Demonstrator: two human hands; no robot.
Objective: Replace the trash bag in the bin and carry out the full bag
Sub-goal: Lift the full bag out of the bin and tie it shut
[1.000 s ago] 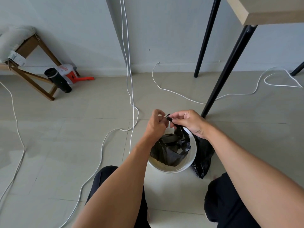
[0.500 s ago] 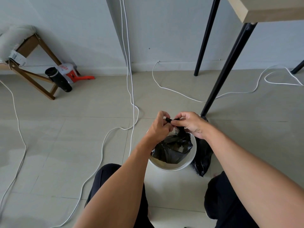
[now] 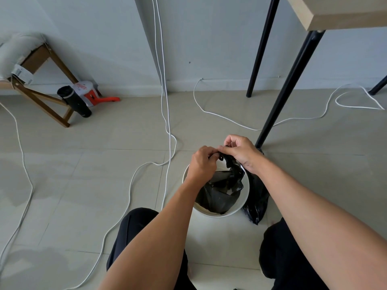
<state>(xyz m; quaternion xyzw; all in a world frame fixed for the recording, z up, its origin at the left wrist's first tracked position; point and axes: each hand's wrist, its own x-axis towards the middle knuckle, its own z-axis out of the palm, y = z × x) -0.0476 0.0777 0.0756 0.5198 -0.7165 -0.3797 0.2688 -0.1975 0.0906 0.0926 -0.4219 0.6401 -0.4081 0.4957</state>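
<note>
A small white round bin (image 3: 244,206) stands on the tiled floor between my knees. A black trash bag (image 3: 222,190) hangs into it, its top bunched into a twisted neck above the rim. My left hand (image 3: 202,162) and my right hand (image 3: 240,150) both pinch that neck, fingertips almost touching. A second black bag (image 3: 256,200) lies on the floor against the bin's right side, partly hidden by my right forearm.
A black table leg (image 3: 282,97) slants down just behind my right hand, under a wooden tabletop (image 3: 339,13). White cables (image 3: 167,122) trail over the floor left of the bin. A wooden stool (image 3: 44,95), a black bottle (image 3: 76,101) and an orange tool (image 3: 104,99) sit at the far left.
Both hands have kept working the bag's neck. My right hand shifted a little up and over the left, and the neck looks more tightly gathered.
</note>
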